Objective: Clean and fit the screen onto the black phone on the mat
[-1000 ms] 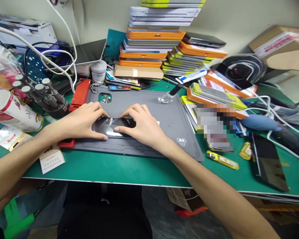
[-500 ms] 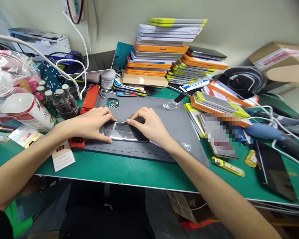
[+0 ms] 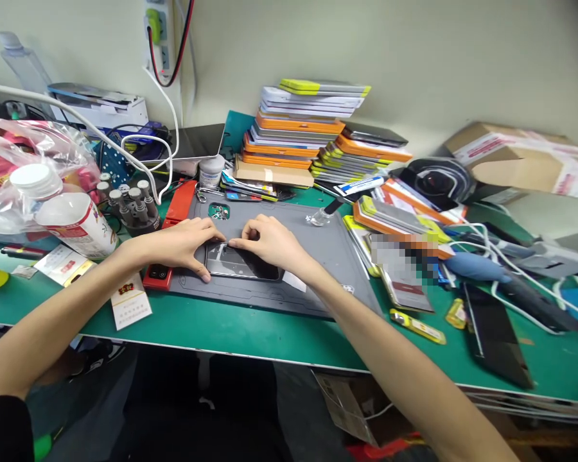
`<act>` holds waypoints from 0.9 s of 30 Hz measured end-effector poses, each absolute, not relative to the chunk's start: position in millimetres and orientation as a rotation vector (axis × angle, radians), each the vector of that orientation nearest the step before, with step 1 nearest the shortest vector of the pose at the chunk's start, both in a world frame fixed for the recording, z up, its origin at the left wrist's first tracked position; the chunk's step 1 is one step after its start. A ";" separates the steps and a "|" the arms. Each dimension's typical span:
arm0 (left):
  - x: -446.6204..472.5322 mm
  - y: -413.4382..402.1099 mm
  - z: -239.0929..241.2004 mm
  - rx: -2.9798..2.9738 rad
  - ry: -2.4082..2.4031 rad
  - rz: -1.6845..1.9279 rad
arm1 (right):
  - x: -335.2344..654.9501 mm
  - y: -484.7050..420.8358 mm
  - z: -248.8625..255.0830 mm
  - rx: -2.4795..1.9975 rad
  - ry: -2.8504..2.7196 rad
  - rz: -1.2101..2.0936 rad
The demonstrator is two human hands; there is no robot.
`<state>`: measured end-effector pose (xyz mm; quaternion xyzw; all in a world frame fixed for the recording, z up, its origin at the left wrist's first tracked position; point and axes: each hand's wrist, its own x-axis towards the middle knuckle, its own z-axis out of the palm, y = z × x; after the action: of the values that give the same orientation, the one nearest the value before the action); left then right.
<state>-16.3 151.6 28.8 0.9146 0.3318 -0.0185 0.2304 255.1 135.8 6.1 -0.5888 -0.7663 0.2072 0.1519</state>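
A dark-screened smartphone (image 3: 243, 264) lies flat on the grey work mat (image 3: 270, 300), with pale reflections on its glass. My left hand (image 3: 185, 247) holds its left end, thumb at the near corner and fingers at the far edge. Along that far edge, the closed thumb and forefinger of my right hand (image 3: 270, 244) press close to my left fingertips. Whatever they may pinch is too small to make out. Under my right wrist a white slip (image 3: 295, 281) sticks out. Small metal bits lie in the mat's recess (image 3: 219, 211).
A red device (image 3: 179, 204) borders the mat's left side, near a screwdriver holder (image 3: 142, 221) and a white tub (image 3: 79, 224). Behind the mat rise stacked boxes (image 3: 293, 125). A glass bottle with a brush (image 3: 322, 217), a yellow cutter (image 3: 418, 326) and a dark tablet (image 3: 496, 337) are rightward.
My right fingertips have slid left along the phone's far edge, nearer my left fingers. The white slip by my right wrist shows more. The camera view has tilted up.
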 end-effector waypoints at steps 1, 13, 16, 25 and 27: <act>-16.7 152.1 28.1 2.501 0.916 -0.035 | 253.6 137.7 6.1 -1.670 -2.215 0.603; -15.8 148.8 27.4 2.519 0.987 0.026 | 222.7 150.0 10.4 -1.485 -2.378 0.569; -15.8 147.8 28.7 2.510 1.014 0.002 | 217.2 148.0 11.8 -1.487 -2.380 0.550; -19.9 150.3 30.0 2.522 0.962 0.086 | 213.5 133.2 14.7 -1.505 -2.395 0.475; -19.4 150.1 30.9 2.505 0.964 0.095 | 215.3 131.3 14.3 -1.473 -2.421 0.465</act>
<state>-19.4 150.1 30.9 0.9086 0.3495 0.0346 0.2260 215.3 131.3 14.3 -0.5083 -0.8353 0.1606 0.1343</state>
